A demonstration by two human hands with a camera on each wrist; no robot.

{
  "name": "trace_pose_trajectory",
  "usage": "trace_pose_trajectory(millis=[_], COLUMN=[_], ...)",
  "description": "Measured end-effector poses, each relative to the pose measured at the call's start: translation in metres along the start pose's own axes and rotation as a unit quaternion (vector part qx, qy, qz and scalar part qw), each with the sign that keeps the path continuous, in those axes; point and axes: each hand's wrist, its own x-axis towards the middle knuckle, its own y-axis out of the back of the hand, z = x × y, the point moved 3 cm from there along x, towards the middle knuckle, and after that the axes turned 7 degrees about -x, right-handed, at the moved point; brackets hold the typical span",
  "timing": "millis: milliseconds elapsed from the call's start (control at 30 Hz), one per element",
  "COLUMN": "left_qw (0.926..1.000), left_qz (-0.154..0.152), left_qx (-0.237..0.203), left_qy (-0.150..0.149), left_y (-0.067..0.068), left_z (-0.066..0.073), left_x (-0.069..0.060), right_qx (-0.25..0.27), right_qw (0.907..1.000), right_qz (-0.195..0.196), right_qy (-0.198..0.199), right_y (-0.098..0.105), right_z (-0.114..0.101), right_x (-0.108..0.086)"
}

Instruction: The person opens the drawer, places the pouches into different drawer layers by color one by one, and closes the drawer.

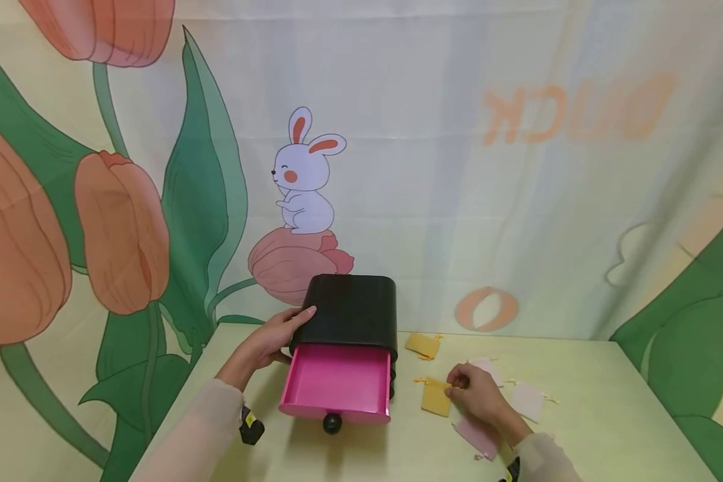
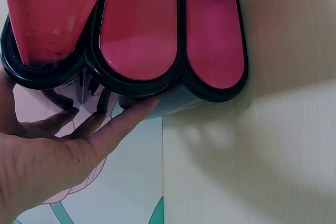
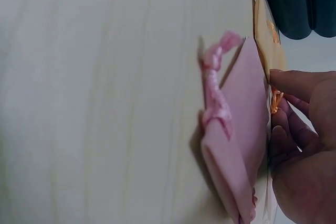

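Note:
A black chest of drawers [image 1: 349, 311] stands on the table with its top pink drawer [image 1: 343, 381] pulled out; no contents show inside. My left hand [image 1: 274, 338] rests against the chest's left side, thumb near the top edge. In the left wrist view, its extended fingers [image 2: 126, 124] touch the rounded side below the pink drawer fronts [image 2: 139, 30]. To the right, my right hand [image 1: 476, 395] pinches the edge of a yellow drawstring pouch [image 1: 436, 397]. The right wrist view shows the thumb on that pouch [image 3: 268, 40], its orange cord by the fingers.
Another yellow pouch [image 1: 423, 345] lies behind, near the chest. A pink pouch [image 1: 477, 436] lies just below my right hand, and pale pouches [image 1: 527, 400] sit beyond and beside it. A printed curtain [image 1: 410, 167] hangs along the table's back edge.

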Motion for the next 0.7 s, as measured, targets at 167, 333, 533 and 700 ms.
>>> trace_pose_trajectory(millis=[167, 333, 533, 700], left_qw=[1.0, 1.0, 1.0, 1.0], left_qz=[0.004, 0.002, -0.002, 0.0], left_qx=[0.002, -0.001, 0.0, 0.0], left_qy=[0.001, 0.0, -0.003, -0.002], left_y=[0.0, 0.0, -0.001, 0.0], left_z=[0.0, 0.0, 0.001, 0.001], left_x=[0.002, 0.001, 0.0, 0.001], right_qx=[0.002, -0.005, -0.002, 0.053], right_qw=[1.0, 0.9999, 0.9997, 0.9976], right_qz=[-0.006, -0.008, -0.016, -0.01], right_qy=[0.005, 0.01, 0.02, 0.043], right_y=[0.0, -0.002, 0.003, 0.027], right_z=[0.001, -0.001, -0.006, -0.023], right_x=[0.002, 0.003, 0.002, 0.002])
